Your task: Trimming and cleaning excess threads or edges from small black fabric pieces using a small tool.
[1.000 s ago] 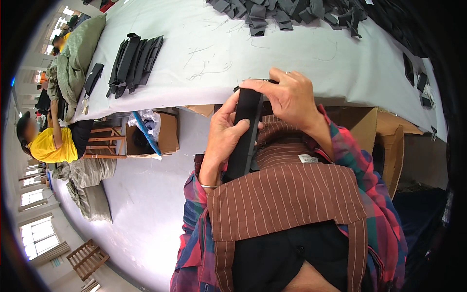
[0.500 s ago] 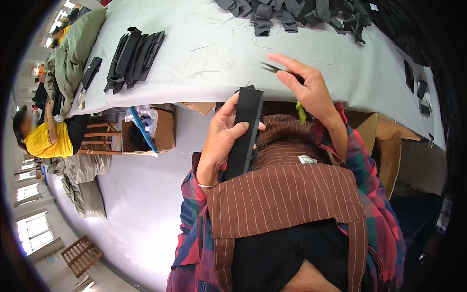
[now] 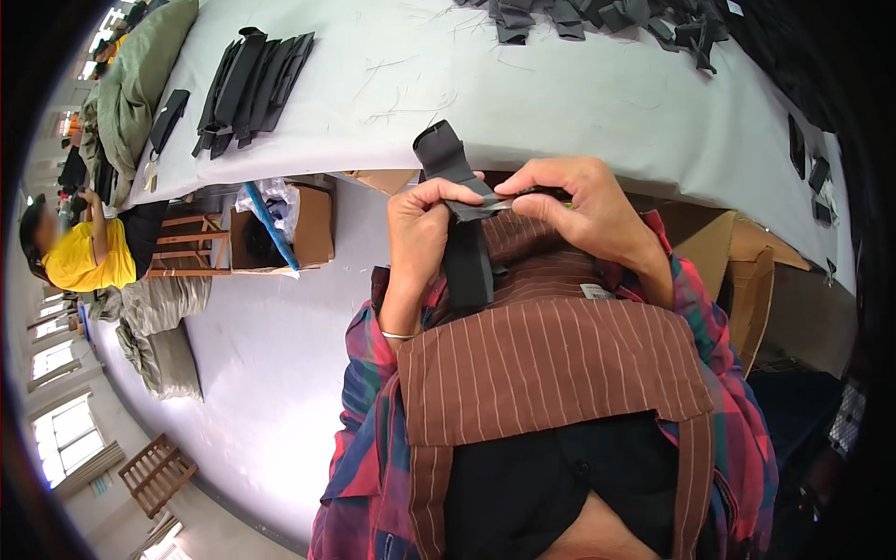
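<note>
An open stretch of white-covered table (image 3: 579,107), strewn with loose threads (image 3: 411,110), gives a hand passage between a row of dark strips (image 3: 252,93) on the left and a heap of dark fabric pieces (image 3: 602,17) at the far side. At the near edge, the left hand (image 3: 422,219), right hand (image 3: 583,205) and a dark band (image 3: 467,266) block the middle.
</note>
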### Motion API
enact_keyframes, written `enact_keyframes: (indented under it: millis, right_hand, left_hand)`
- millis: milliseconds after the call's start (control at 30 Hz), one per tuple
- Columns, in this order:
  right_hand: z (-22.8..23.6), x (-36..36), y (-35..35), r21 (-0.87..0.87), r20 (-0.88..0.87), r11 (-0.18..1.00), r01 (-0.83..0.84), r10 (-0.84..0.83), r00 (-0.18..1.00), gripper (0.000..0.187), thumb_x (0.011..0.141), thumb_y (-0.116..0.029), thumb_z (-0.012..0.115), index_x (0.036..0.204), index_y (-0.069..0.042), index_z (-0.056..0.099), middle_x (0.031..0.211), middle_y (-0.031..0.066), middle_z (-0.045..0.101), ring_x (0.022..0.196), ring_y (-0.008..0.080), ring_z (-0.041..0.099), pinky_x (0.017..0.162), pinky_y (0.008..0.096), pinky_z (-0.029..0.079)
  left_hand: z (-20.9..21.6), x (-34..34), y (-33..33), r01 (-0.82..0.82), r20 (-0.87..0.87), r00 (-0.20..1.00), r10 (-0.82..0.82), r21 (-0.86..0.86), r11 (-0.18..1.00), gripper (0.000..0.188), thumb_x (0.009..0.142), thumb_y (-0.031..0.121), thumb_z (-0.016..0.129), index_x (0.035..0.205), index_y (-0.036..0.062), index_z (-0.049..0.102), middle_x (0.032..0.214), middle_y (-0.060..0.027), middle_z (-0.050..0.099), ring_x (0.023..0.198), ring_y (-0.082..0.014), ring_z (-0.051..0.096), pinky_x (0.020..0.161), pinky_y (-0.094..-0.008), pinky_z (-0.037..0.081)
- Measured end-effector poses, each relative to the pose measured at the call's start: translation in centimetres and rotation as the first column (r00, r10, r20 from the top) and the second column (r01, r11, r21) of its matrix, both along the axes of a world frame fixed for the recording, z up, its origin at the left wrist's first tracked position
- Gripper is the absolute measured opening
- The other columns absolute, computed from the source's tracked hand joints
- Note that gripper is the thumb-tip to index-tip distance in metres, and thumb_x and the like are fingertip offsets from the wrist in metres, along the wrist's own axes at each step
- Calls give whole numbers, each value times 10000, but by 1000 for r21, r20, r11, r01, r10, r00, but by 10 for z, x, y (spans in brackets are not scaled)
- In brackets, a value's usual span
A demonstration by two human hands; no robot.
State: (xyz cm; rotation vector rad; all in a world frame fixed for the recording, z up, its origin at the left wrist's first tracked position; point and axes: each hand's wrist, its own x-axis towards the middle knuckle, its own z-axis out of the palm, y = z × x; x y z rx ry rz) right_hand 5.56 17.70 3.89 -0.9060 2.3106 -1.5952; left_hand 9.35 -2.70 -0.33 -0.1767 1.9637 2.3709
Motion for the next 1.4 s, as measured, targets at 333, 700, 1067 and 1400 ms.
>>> enact_keyframes:
  millis: [333,700,1067,1400]
  right_hand:
    - [-10,7,-14,13,-30,1000,-2,2,1000,145,808,-36,653,946,-1,674,828,89,679,725,136,617,681,248,470]
    - [-11,0,-8,-79,136,992,101,-90,987,147,823,-100,663,943,-14,660,851,90,703,737,171,651,693,268,491]
    - [-16,6,-6,33,164,999,35,-40,986,147,810,-16,620,949,25,645,817,94,665,733,141,620,690,270,481]
    - [-27,7,-18,145,-246,983,110,-72,967,139,767,-105,678,899,-62,669,851,64,684,741,246,641,644,320,430]
  left_hand:
    - [5,3,3,-10,-27,1000,6,-156,988,368,689,-166,363,791,-54,699,936,-145,703,852,-153,639,799,-259,498]
    - [4,18,-20,224,172,941,-292,330,917,272,882,43,442,1001,-52,667,1163,-173,621,1026,-177,588,915,-288,452]
    - [11,24,-2,189,137,966,-221,212,959,560,777,-104,502,1324,-7,435,1346,-90,471,1217,-164,469,1069,-322,350]
    - [14,25,3,228,118,962,-245,142,963,739,730,-85,523,1432,8,313,1339,-84,447,1246,-158,425,1074,-297,310]
